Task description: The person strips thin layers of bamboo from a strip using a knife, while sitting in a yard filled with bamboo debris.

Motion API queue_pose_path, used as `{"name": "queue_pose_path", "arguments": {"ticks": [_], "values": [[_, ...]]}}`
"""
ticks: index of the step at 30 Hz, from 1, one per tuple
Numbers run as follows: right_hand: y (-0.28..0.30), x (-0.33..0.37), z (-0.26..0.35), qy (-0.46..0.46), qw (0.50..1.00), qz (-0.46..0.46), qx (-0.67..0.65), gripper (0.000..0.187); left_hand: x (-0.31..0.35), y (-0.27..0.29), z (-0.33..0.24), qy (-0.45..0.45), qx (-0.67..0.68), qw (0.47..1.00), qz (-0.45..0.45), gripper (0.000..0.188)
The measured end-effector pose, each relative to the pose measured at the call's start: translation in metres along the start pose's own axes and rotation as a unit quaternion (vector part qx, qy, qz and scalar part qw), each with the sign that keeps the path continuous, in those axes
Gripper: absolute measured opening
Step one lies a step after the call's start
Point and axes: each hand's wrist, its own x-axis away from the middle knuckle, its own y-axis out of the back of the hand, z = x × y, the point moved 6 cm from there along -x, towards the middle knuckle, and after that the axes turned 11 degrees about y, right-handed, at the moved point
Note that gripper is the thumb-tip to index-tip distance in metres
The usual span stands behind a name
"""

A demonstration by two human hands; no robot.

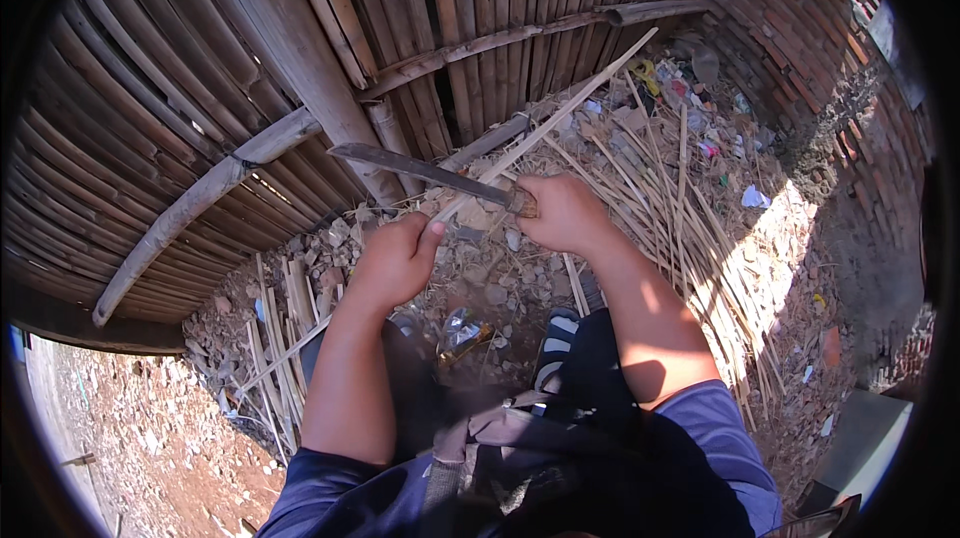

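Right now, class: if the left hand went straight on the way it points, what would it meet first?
Probably the knife blade crossing just above the left hand, which grips a bamboo strip; beyond that, the bamboo fence. Depth is unclear.

**Person's Body and Clothing, Head View**

Two bare forearms were recorded, uncovered from the short sleeves down to the wrists. The left hand [395, 260] and the right hand [565, 213] were seen without gloves, rings or a watch. A short-sleeved shirt [715, 448] of blue-violet cloth was worn, its sleeves ending above the elbows; the left sleeve lay in shadow and appeared darker blue. Dark trousers [590, 368] were noted below the chest. A grey strap [450, 458] with a buckle-like fitting was seen across the front of the body. A dark shoe [556, 336] with white stripes was recorded on one foot.
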Motion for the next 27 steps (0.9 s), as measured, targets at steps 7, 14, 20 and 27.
{"name": "queue_pose_path", "arguments": {"ticks": [7,14,20,27], "values": [[-0.005,-0.001,-0.065,-0.143,0.973,-0.064,-0.171,0.044,0.005,0.002,0.002,-0.012,-0.032,0.999,0.0,0.042],[-0.012,-0.002,-0.013,0.015,0.999,0.036,-0.007,0.041,0.004,-0.004,0.001,-0.025,-0.011,0.999,0.018,0.043],[-0.008,-0.002,-0.066,-0.078,0.982,-0.077,-0.153,0.045,0.002,-0.007,0.0,0.005,-0.021,0.999,0.027,0.042],[-0.005,-0.004,-0.02,-0.014,0.986,0.052,-0.158,0.033,0.004,-0.008,-0.014,-0.029,-0.019,0.999,0.021,0.04]]}}
